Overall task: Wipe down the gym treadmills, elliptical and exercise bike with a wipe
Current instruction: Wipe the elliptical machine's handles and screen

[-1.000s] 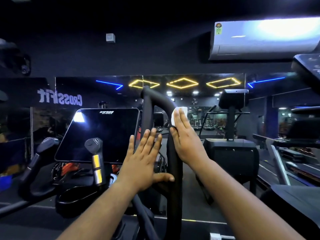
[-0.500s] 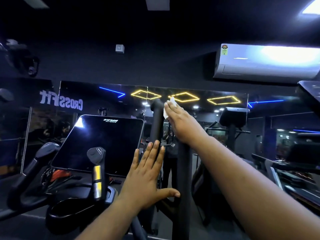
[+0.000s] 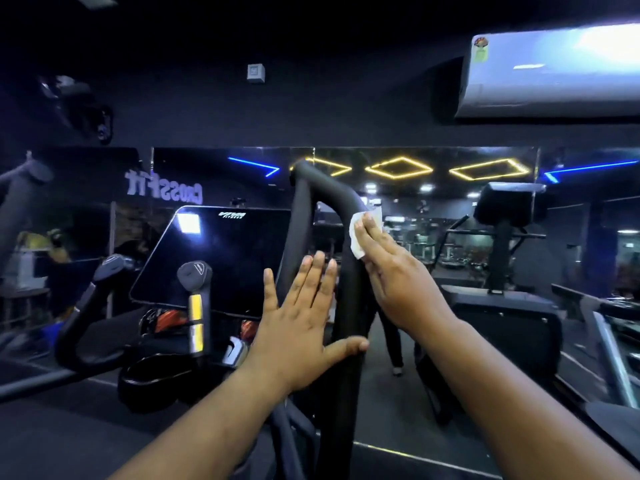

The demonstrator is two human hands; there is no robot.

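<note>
Both hands on elliptical handlebar [image 3: 346, 209].
Right hand [image 3: 398, 278]: flat fingers press white wipe [image 3: 360, 237]. Left hand [image 3: 298, 327]: flat, fingers spread.

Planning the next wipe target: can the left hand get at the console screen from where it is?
Probably yes. The left hand lies open against the black handlebar, holding nothing, and the console screen sits just to its left. Only the short grip with yellow bands stands before the screen's lower part.

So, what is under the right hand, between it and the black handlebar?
A white wipe lies under the right hand, whose flat fingers press it against the black handlebar. Only its edges near the fingertips show; the rest, and the bar surface beneath it, are covered.
</note>
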